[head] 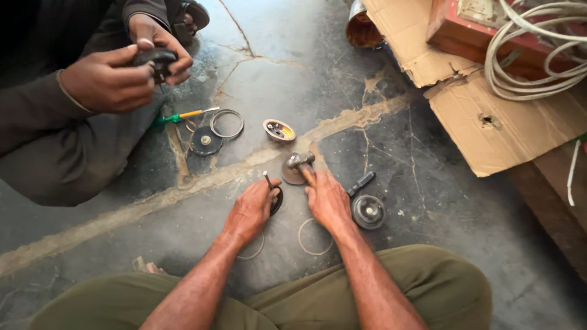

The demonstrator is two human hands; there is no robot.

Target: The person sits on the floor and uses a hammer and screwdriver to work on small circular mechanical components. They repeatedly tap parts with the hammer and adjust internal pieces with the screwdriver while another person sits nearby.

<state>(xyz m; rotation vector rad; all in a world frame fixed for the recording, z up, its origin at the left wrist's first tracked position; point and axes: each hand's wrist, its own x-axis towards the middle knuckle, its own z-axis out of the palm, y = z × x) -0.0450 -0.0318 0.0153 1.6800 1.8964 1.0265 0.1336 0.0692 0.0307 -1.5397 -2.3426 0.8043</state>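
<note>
**A:** What does the left hand [252, 209] hold?

**B:** It is curled shut around a thin metal rod with a dark tip [268, 179], which stands up out of the fist. Under the same hand, pressed against the cracked grey concrete floor [428, 183], lies a round black disc-shaped part [277, 200], half hidden by the fingers.

**A:** And the right hand [327, 198]?

**B:** Its fingers stretch forward, loosely spread, and the fingertips touch a dull grey metal hammer head [299, 160] resting on a round rusty metal plate [292, 172]. I cannot tell whether it grips the hammer or only rests on it.

**A:** What lies near?

**B:** Just right of the right hand is a round dark horn-like part with a shiny centre [368, 211], and beside that a black tool handle [362, 182]. Two thin wire rings [315, 237] lie on the floor between the forearms. Farther off are a shallow round metal cup with yellow inside [279, 131], a grey metal ring [227, 123], a flat dark disc with a central hub [206, 141] and a green-handled screwdriver [183, 115].

**A:** Anyone else?

**B:** A co-worker crouches at top left, both hands [122, 70] closed around a small black round part [156, 59]. At right are torn brown cardboard [501, 122] and coiled white cable [538, 55].
</note>
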